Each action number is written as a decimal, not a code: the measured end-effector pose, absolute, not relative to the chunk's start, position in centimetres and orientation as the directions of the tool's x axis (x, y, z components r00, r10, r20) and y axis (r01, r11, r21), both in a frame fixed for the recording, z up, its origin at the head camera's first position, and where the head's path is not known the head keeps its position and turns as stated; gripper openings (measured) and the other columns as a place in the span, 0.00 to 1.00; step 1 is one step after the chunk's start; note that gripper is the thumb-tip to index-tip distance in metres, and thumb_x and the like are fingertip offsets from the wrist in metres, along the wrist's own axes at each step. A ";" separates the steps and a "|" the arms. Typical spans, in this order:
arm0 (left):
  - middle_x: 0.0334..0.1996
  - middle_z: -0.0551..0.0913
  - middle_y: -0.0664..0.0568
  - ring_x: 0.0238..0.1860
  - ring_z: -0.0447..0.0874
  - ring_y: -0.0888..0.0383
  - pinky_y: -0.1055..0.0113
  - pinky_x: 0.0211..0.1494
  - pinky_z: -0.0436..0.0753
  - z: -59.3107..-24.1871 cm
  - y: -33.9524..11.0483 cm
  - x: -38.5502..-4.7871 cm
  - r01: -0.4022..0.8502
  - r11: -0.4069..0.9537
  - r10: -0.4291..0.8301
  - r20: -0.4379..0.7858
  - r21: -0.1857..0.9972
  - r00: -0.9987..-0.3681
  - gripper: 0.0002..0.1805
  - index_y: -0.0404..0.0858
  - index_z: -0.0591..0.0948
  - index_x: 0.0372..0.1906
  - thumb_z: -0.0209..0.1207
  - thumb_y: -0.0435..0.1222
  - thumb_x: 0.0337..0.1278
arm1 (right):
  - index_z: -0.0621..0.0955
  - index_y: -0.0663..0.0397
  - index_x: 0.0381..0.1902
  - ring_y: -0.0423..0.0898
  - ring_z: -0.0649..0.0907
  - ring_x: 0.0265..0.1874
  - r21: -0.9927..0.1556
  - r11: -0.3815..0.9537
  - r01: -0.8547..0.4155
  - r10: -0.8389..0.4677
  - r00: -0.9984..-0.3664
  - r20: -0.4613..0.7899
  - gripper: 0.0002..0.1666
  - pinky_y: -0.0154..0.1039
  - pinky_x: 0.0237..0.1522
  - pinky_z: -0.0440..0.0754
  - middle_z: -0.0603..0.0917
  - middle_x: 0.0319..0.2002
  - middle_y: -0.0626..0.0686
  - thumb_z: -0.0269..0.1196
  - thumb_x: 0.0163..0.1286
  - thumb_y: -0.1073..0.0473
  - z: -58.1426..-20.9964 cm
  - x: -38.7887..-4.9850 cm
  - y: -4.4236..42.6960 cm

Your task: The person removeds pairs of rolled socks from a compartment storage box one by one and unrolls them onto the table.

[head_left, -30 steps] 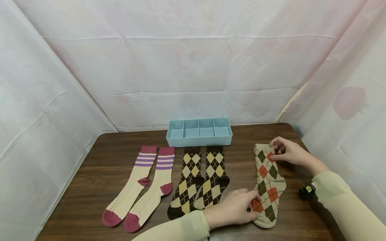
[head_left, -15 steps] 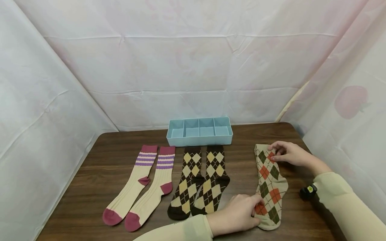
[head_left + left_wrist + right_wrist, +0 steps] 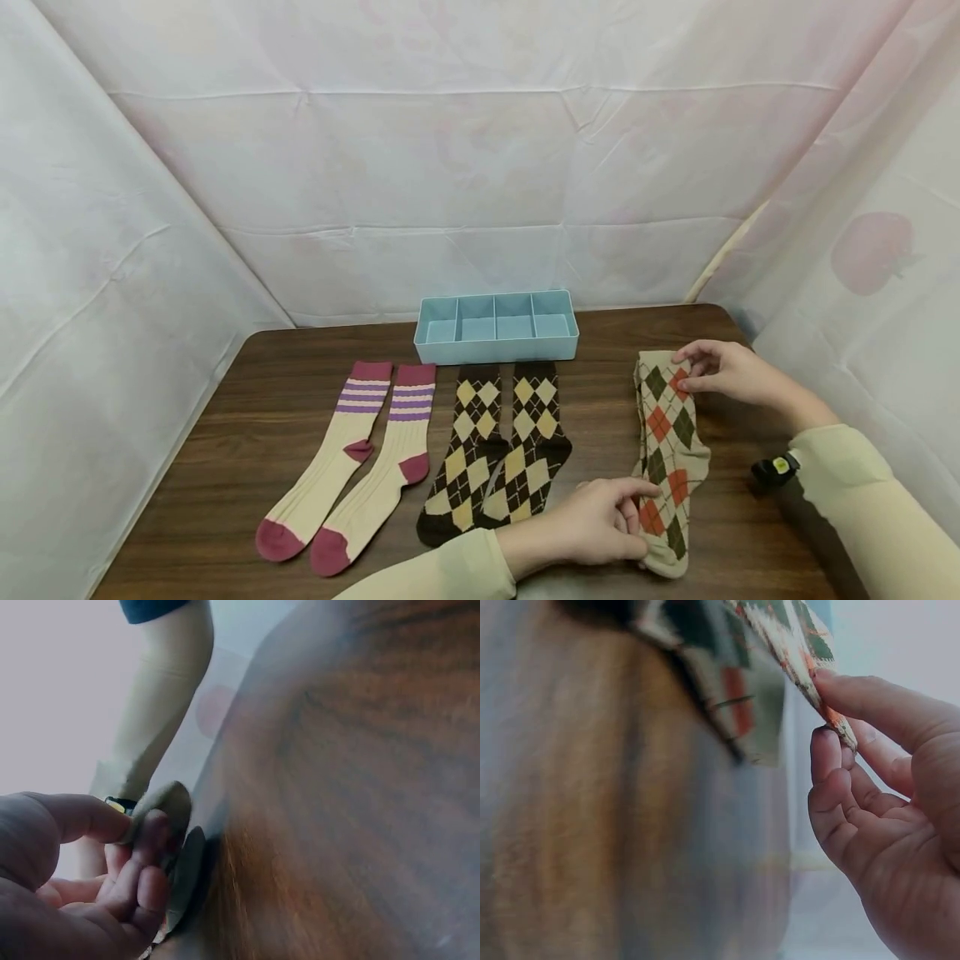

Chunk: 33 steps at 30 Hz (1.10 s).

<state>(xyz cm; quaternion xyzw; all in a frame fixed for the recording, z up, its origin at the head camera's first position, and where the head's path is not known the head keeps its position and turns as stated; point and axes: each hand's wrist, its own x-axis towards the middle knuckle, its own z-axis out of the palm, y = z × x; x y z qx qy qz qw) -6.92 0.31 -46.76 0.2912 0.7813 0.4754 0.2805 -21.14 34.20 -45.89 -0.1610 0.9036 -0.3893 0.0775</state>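
At the right of the head view, a beige argyle sock (image 3: 663, 450) with green and orange diamonds is held lengthwise between both hands. My left hand (image 3: 600, 525) pinches it near the toe (image 3: 171, 801). At the cuff, my right hand (image 3: 727, 375) pinches the upper right corner between thumb and fingers. Both wrist views show this sock raised off a second matching sock (image 3: 746, 709), which lies below it and is mostly hidden in the head view. Left of my left hand lie two dark brown argyle socks (image 3: 536, 425) with yellow and cream diamonds, side by side.
Two cream socks (image 3: 375, 475) with maroon toes and purple stripes lie on the left of the wooden table (image 3: 225, 475). A pale blue organizer box (image 3: 497, 350) with several compartments stands at the back. White curtains (image 3: 480, 167) enclose the table.
The held argyle sock has shifted slightly left and up from the table, and the matching sock's edge now shows at its left. Both hands keep their hold; the other socks have not moved.
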 end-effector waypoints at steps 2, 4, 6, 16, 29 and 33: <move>0.29 0.80 0.68 0.26 0.81 0.74 0.77 0.32 0.82 -46.5 -0.2 -6.9 0.102 0.322 0.715 -0.170 0.941 -0.678 0.38 0.46 0.82 0.73 0.72 0.24 0.55 | 0.83 0.63 0.62 0.43 0.87 0.35 -0.738 0.632 -0.236 -0.354 -0.935 -0.003 0.25 0.39 0.35 0.84 0.89 0.37 0.52 0.77 0.71 0.62 -45.2 -21.2 34.0; 0.32 0.82 0.66 0.26 0.83 0.72 0.76 0.30 0.81 -46.3 -0.9 -6.9 0.025 0.279 0.697 -0.185 0.960 -0.693 0.38 0.44 0.83 0.71 0.71 0.21 0.52 | 0.82 0.63 0.64 0.44 0.87 0.36 -0.746 0.626 -0.226 -0.352 -0.936 -0.012 0.26 0.39 0.36 0.84 0.89 0.37 0.52 0.76 0.72 0.62 -44.7 -21.3 33.6; 0.36 0.82 0.66 0.27 0.84 0.70 0.75 0.30 0.82 -46.0 -2.0 -7.1 -0.017 0.265 0.675 -0.198 0.964 -0.711 0.38 0.45 0.85 0.70 0.70 0.20 0.51 | 0.82 0.61 0.65 0.45 0.87 0.37 -0.749 0.628 -0.211 -0.349 -0.937 -0.029 0.26 0.39 0.37 0.84 0.90 0.38 0.52 0.76 0.74 0.60 -44.2 -21.5 32.9; 0.30 0.85 0.60 0.17 0.79 0.65 0.72 0.22 0.78 -46.3 -6.3 -7.5 -0.015 0.296 0.646 -0.212 0.955 -0.733 0.37 0.45 0.84 0.71 0.68 0.19 0.55 | 0.80 0.60 0.68 0.47 0.86 0.40 -0.749 0.624 -0.225 -0.377 -0.926 -0.036 0.28 0.40 0.37 0.83 0.89 0.41 0.52 0.74 0.76 0.57 -43.5 -22.3 28.8; 0.32 0.80 0.64 0.24 0.76 0.71 0.74 0.32 0.78 -46.7 -8.1 -8.0 0.272 0.490 0.656 -0.145 0.828 -0.740 0.32 0.43 0.87 0.65 0.72 0.24 0.52 | 0.78 0.63 0.69 0.47 0.86 0.43 -0.737 0.624 -0.260 -0.418 -0.908 -0.034 0.27 0.43 0.43 0.86 0.83 0.55 0.60 0.72 0.78 0.59 -46.9 -23.5 25.9; 0.32 0.80 0.66 0.26 0.76 0.73 0.75 0.33 0.79 -46.9 -8.2 -7.9 0.301 0.494 0.655 -0.121 0.816 -0.746 0.30 0.43 0.87 0.64 0.72 0.24 0.53 | 0.81 0.60 0.69 0.46 0.86 0.44 -0.703 0.651 -0.285 -0.428 -0.903 -0.030 0.26 0.45 0.44 0.86 0.77 0.64 0.64 0.72 0.77 0.59 -47.8 -23.7 25.8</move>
